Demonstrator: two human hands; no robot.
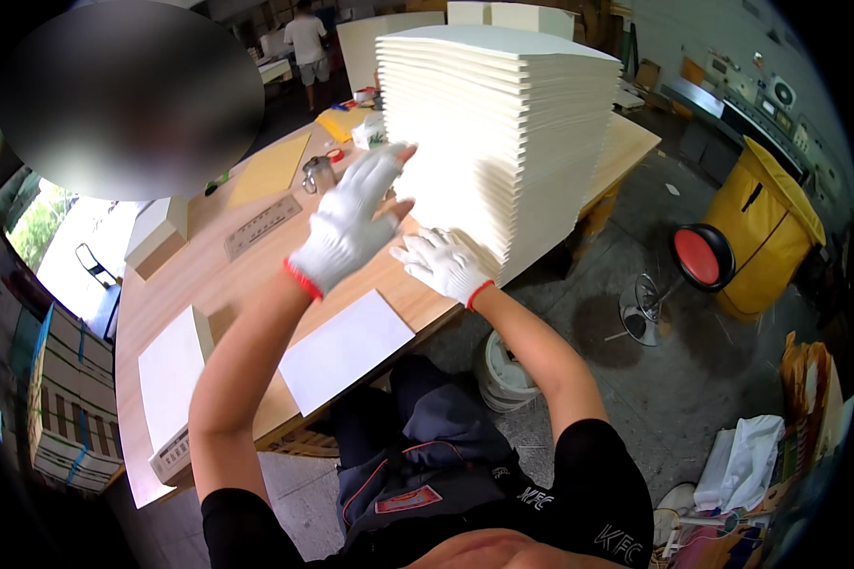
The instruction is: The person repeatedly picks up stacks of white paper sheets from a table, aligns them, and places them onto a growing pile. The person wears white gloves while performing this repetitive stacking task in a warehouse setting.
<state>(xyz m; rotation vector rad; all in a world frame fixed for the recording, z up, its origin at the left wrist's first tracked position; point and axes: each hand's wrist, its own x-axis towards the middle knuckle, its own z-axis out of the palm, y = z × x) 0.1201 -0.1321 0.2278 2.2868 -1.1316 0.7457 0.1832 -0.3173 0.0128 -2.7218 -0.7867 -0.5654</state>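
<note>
squaring the tall paper stack [503,142]: left hand [349,228] is pressing open and flat on its side, right hand [443,264] is cupping, half-open, the lower corner. best keeping pressure even, bench [209,275] beneath.

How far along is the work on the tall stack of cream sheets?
Done: one flat white sheet lies apart on the wooden table. In hand: white-gloved left hand and right hand press against the tall stack of cream sheets. Left: nearly the whole stack stands.
</note>
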